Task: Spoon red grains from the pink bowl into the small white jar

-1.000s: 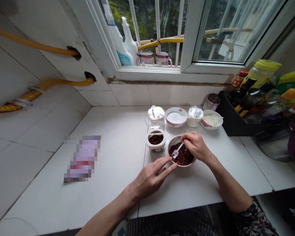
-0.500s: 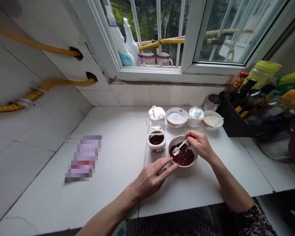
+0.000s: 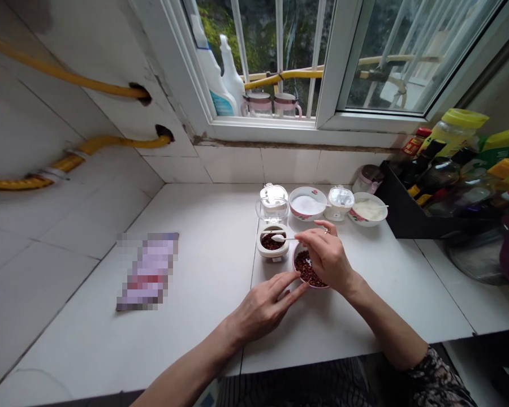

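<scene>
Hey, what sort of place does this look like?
Probably a kitchen: there's a white counter below a window, a black bin packed with bottles, and flower-patterned bowls with white contents.

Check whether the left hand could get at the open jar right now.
Likely yes: only counter shows between the left hand and the open jar, though the spoon is over its mouth.

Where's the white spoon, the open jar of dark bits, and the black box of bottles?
White spoon (image 3: 278, 238): head view, scoop end.
Open jar (image 3: 273, 254): head view, front rim.
Black box (image 3: 409, 223): head view, outer wall.
</scene>
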`<action>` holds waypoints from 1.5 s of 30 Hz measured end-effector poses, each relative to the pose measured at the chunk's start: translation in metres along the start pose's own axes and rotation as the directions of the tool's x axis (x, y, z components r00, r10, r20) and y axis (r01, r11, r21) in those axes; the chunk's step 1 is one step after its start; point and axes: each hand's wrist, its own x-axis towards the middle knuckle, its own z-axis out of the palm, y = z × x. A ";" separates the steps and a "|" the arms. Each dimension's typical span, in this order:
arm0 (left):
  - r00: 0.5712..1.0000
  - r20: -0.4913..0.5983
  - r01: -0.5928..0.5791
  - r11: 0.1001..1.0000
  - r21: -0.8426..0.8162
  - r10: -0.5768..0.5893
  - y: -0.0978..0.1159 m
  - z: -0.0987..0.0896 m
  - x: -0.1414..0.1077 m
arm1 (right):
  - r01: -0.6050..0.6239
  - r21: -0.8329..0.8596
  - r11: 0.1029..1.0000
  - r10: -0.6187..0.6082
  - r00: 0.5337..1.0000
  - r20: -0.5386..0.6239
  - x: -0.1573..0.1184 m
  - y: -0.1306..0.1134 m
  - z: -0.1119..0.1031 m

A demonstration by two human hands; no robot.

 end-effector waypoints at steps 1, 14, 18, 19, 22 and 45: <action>1.000 -0.002 0.000 1.000 0.004 0.000 0.000 0.000 0.000 | 0.054 -0.030 0.998 -0.054 0.999 0.009 -0.001 0.000 -0.001; 1.000 0.005 -0.002 1.000 -0.023 0.002 0.000 -0.001 -0.001 | -0.237 -0.140 0.961 0.262 0.945 0.198 -0.016 0.029 -0.023; 1.000 0.002 0.003 1.000 -0.017 -0.003 0.000 0.000 -0.002 | -0.292 -0.121 0.949 0.315 0.913 0.259 -0.018 0.027 -0.016; 1.000 0.004 0.004 1.000 -0.017 -0.003 0.000 0.000 -0.002 | -0.319 -0.113 0.941 0.338 0.906 0.255 -0.018 0.027 -0.017; 1.000 0.008 0.001 1.000 -0.024 -0.001 -0.001 0.000 -0.003 | -0.389 -0.086 0.917 0.398 0.888 0.230 -0.016 0.029 -0.021; 1.000 0.000 -0.007 1.000 -0.007 0.007 0.000 0.000 -0.001 | -0.692 0.472 0.546 0.681 0.695 0.231 -0.009 0.041 -0.028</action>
